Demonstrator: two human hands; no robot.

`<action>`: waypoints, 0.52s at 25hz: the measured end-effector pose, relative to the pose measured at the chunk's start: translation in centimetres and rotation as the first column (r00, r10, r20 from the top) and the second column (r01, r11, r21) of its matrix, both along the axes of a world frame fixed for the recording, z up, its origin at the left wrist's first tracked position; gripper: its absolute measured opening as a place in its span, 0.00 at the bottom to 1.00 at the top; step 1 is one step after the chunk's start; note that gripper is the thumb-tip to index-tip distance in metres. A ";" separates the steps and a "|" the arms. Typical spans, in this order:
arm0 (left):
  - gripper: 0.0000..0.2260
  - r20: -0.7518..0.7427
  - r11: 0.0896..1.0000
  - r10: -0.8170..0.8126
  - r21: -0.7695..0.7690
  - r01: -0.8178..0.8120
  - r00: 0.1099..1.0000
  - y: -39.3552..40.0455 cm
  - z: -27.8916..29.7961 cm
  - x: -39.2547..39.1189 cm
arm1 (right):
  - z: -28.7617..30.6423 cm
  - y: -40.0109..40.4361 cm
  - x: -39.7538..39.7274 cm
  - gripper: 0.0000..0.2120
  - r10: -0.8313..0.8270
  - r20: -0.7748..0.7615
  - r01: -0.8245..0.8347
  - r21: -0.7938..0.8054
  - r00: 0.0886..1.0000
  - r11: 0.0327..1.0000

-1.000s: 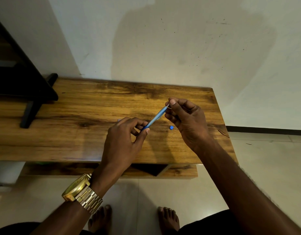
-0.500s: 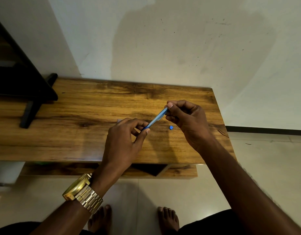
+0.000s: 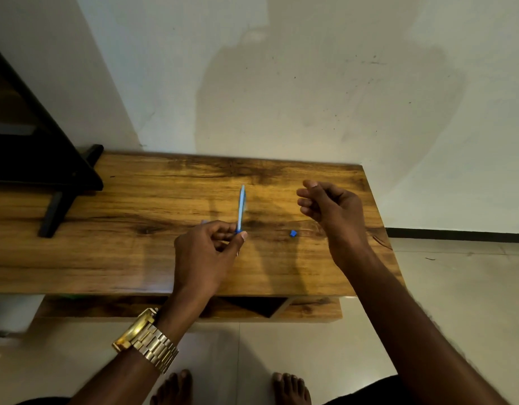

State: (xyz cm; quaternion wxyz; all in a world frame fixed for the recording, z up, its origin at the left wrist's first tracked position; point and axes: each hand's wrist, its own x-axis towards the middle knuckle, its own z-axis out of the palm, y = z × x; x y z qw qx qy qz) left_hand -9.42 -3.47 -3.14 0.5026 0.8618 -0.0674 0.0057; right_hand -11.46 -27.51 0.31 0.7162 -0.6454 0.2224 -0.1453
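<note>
Hands inspected first, outward from the person, whose bare feet (image 3: 290, 388) stand at the near edge of view. Left hand (image 3: 207, 252), with a gold watch (image 3: 144, 340) on its wrist, pinches the lower end of a blue pen barrel (image 3: 242, 206) between thumb and forefinger, the other fingers curled in. The barrel stands nearly upright above the table (image 3: 91, 258), its free end pointing away from the person and touching nothing. Right hand (image 3: 332, 209) hovers well apart to the right of the barrel, fingers half curled with the thumb above them. Whether anything thin is pinched there cannot be told.

Judgement: the pen appears to be in pieces, and the step in hand concerns the barrel's free end. To do it well, the pinch ought to be firm and low so the barrel does not swing. The right hand ought to approach along the barrel's line, not across it. The work belongs over the wood, so any loose part lands there and not on the floor.

Count, near to far:
- two feet
- one watch
- two hands
- one barrel
- one small blue piece (image 3: 293, 233) lying on the table between the hands
- one pale piece (image 3: 204, 222) just behind the left knuckles, mostly hidden
- one black stand (image 3: 62, 182) at the table's far left
- the wall (image 3: 311, 97) behind
</note>
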 end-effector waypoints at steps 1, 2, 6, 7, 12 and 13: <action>0.07 -0.020 1.000 0.006 0.029 -0.005 1.000 0.0 -0.3 0.1 | -0.3 -0.3 -0.2 0.08 -0.014 -0.052 0.009 -0.102 0.999 0.995; 0.07 -0.044 0.997 0.002 0.073 0.001 0.999 -0.1 -0.6 0.2 | -0.6 -0.4 -0.5 0.06 -0.012 -0.094 -0.006 -0.191 0.996 0.981; 0.07 -0.106 0.983 -0.019 0.180 0.038 0.994 -1.2 -1.1 0.7 | -1.0 -0.4 -0.7 0.04 -0.028 -0.120 -0.024 -0.416 0.992 0.909; 0.07 -0.105 0.982 -0.019 0.184 0.038 0.994 -1.5 -1.0 0.8 | -1.0 -0.5 -0.6 0.04 -0.029 -0.121 -0.027 -0.434 0.992 0.901; 0.08 -0.109 0.974 -0.009 0.223 0.033 0.994 -2.3 -1.0 0.8 | -1.1 -1.1 -0.8 0.03 -0.005 -0.213 -0.104 -0.498 0.977 0.861; 0.08 -0.112 0.970 -0.002 0.240 0.029 0.994 -2.2 -1.1 0.9 | -1.3 -1.3 -0.8 0.03 0.010 -0.240 -0.136 -0.516 0.971 0.846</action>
